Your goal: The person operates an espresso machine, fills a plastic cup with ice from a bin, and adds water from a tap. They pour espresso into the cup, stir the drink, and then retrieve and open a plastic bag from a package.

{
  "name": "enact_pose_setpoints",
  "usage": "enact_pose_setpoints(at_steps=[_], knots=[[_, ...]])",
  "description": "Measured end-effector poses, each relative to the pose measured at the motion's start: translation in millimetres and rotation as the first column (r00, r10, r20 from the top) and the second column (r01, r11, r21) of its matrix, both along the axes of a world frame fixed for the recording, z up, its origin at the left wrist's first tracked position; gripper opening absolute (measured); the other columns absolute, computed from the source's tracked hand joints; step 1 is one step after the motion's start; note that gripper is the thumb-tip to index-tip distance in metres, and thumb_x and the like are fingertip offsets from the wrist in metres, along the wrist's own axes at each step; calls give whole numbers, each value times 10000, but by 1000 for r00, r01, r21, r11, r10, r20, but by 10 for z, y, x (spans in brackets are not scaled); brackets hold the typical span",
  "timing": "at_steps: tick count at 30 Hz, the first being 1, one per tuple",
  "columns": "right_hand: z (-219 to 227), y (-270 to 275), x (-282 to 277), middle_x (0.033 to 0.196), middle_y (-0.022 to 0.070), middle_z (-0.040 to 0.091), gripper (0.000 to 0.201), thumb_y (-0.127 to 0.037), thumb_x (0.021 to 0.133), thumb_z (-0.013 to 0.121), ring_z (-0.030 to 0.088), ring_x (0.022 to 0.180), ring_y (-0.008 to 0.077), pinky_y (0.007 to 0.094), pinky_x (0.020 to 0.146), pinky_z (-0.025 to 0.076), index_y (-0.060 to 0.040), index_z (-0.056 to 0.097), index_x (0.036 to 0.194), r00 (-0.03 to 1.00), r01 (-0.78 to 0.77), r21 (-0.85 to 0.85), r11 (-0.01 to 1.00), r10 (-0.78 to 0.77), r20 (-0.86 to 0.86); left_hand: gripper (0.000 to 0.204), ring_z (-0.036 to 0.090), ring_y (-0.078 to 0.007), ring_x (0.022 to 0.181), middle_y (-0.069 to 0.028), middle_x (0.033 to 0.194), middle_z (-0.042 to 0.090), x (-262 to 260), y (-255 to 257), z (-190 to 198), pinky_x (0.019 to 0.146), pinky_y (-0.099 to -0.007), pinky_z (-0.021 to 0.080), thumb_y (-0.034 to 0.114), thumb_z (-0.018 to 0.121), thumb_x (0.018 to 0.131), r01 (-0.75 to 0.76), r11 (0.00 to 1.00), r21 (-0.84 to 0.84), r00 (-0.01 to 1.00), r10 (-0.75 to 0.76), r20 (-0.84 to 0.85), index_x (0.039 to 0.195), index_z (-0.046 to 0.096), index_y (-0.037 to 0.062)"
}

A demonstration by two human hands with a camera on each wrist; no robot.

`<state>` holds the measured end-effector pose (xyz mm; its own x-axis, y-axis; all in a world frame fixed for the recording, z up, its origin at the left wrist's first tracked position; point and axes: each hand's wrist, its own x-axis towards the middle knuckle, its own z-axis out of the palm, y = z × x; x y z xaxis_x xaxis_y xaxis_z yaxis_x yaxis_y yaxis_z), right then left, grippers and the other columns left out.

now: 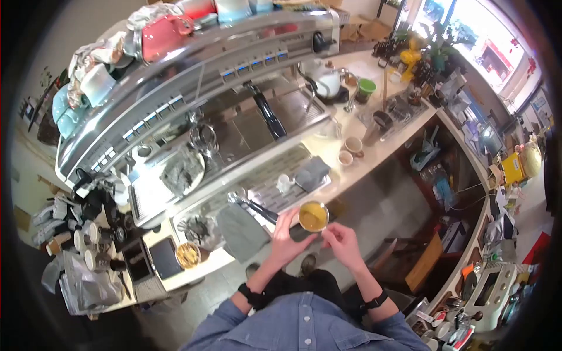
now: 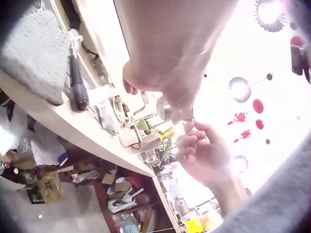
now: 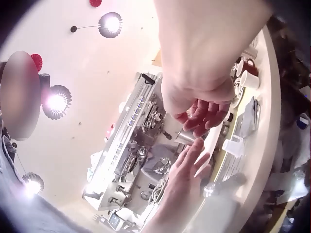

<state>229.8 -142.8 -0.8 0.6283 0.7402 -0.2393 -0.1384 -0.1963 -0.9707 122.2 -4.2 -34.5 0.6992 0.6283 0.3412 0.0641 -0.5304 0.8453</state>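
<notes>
A small metal cup (image 1: 314, 216) with yellow-brown contents is held in front of the body, its open top facing up in the head view. My left hand (image 1: 285, 241) grips it, fingers along its left side and thumb below it. My right hand (image 1: 344, 244) is at the cup's lower right edge, fingers curled and tips close together; I cannot tell whether they pinch anything. In the right wrist view, the silver side of the cup shows between the hands. Just left of the cup, a black-handled portafilter (image 1: 260, 212) lies on the counter, near a grey cloth (image 1: 241, 232).
The large espresso machine (image 1: 234, 108) spans the back of the counter. Two cups (image 1: 345, 158) stand right of the drip tray. At the left front are a container with yellowish contents (image 1: 188, 255) and a dark flat pad (image 1: 165, 257). A side counter holds clutter at right.
</notes>
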Motion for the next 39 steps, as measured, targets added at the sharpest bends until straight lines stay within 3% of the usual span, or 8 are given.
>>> enact_pose_setpoints(at_steps=[15, 21, 26, 30, 32, 34, 37, 39], knots=[[5, -162, 376, 685, 13, 609, 164, -145, 909, 599, 568, 591, 61, 217, 541, 452, 19, 611, 911, 990, 47, 8, 999, -47, 132, 700, 558, -315, 1071, -160, 1149, 572, 648, 41, -15, 926, -386, 431, 147, 838, 615, 227, 971, -79, 968, -216, 128, 1219, 509, 16], [176, 264, 401, 689, 62, 612, 184, -170, 906, 610, 567, 573, 92, 238, 552, 460, 7, 616, 958, 955, -90, -178, 980, 136, 265, 645, 602, -310, 978, -152, 1065, 590, 463, 380, 45, 847, -381, 484, 183, 847, 596, 48, 997, -67, 992, -40, 123, 1142, 551, 9], [428, 659, 1060, 789, 114, 632, 173, -139, 862, 634, 614, 680, 191, 307, 595, 476, -1, 631, 967, 666, 76, -119, 990, 39, 745, 696, 611, -318, 961, -159, 1051, 595, 356, 525, -54, 842, -373, 498, 190, 856, 590, -92, 994, -55, 991, 97, 95, 1163, 517, -11], [733, 1208, 2133, 816, 138, 626, 128, -98, 830, 646, 620, 765, 278, 367, 709, 475, -8, 628, 920, 494, 163, 12, 986, -92, 864, 732, 607, -323, 991, -159, 1079, 597, 389, 500, -120, 903, -390, 478, 197, 855, 592, -154, 986, -55, 984, 159, 87, 1193, 497, -19], [809, 1582, 2635, 815, 146, 614, 107, -91, 820, 647, 609, 761, 314, 380, 693, 477, -9, 617, 882, 283, 96, 77, 992, -101, 954, 746, 605, -327, 1001, -161, 1085, 597, 485, 502, -241, 927, -402, 465, 201, 855, 593, -171, 985, -22, 980, 172, 98, 1206, 492, -19], [769, 1967, 3094, 883, 145, 611, 151, -99, 811, 643, 603, 814, 328, 397, 728, 477, -21, 603, 933, 300, 89, 25, 996, -51, 953, 731, 594, -305, 1031, -154, 1111, 589, 604, 478, -144, 935, -394, 452, 193, 841, 611, -164, 980, -110, 984, 170, 48, 1227, 493, 9], [604, 2461, 3692, 1007, 152, 597, 278, -130, 805, 634, 580, 948, 331, 437, 843, 448, -42, 577, 1063, 30, 141, -75, 987, 72, 997, 709, 577, -275, 1065, -140, 1162, 578, 848, 385, -48, 926, -379, 444, 186, 824, 641, -227, 958, -174, 973, 231, 1, 1246, 490, 32], [415, 2687, 3990, 1082, 153, 575, 358, -151, 803, 624, 548, 1025, 332, 466, 911, 401, -50, 547, 1138, -49, 162, -126, 979, 135, 990, 712, 571, -279, 1082, -144, 1179, 573, 1082, 312, -46, 942, -384, 436, 197, 821, 649, -281, 939, -200, 956, 291, 22, 1255, 486, 31]])
